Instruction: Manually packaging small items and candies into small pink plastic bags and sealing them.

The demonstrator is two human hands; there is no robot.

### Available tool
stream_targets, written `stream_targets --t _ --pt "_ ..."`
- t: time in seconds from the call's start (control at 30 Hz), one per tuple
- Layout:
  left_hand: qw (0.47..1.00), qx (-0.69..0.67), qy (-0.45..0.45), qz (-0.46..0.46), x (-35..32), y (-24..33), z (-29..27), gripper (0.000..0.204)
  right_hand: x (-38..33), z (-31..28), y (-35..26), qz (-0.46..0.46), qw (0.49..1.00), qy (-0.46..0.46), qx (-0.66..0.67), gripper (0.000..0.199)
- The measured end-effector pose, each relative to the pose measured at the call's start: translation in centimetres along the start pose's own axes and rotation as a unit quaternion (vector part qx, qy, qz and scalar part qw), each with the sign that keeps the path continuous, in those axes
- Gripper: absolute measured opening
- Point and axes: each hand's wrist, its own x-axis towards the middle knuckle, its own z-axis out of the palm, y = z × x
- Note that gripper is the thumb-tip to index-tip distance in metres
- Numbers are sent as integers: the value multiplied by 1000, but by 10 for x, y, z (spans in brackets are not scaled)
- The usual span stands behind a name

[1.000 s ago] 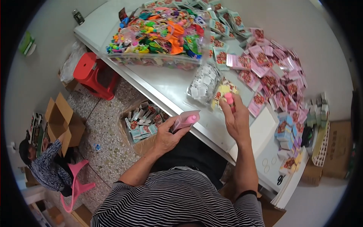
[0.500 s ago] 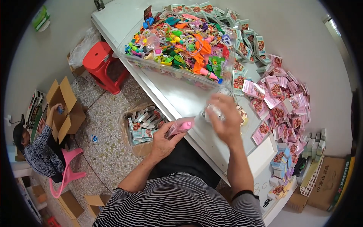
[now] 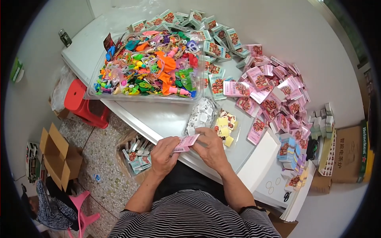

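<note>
Pink packet [image 3: 185,143]: a small flat pink carton, held above the near edge of the bench [image 3: 158,117], just in front of the person's body.
Long axis: runs across the person, left to right, its right end tilted slightly up.
Left hand [image 3: 163,155]: closed around the packet's left end, thumb on top and fingers curled beneath.
Right hand [image 3: 211,147]: pinching the packet's right end, fingertips bunched at the flap; it sits a little farther over the bench than the left.
Nearer hand: neither, since both touch the packet, one at each end.
Clear bags [image 3: 202,117]: just beyond the hands on the bench, one of small white pieces, one of yellow pieces beside it.
Toy tray [image 3: 149,65]: clear and full of bright plastic toys, farther back to the left.
Packet heap [image 3: 274,97]: pink and green cartons spread to the right.
Floor box [image 3: 137,156]: below the left hand, holding more packets.
</note>
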Motion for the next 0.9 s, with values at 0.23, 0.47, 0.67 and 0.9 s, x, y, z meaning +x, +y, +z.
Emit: stream_targets --t 0.23,0.47,0.67,0.9 --pt "999 -22 25 -32 -1 1 1 39 16 -7 -9 -111 992 37 -37 13" --pt "993 -26 44 -105 -3 -4 -10 36 34 -33 -22 -137 987 84 32 12" --pt "959 -95 87 -253 -18 -22 -7 31 75 -56 -14 -99 973 194 82 9" --pt "924 -232 71 -296 -13 -31 4 38 143 -26 17 -21 980 197 -21 30"
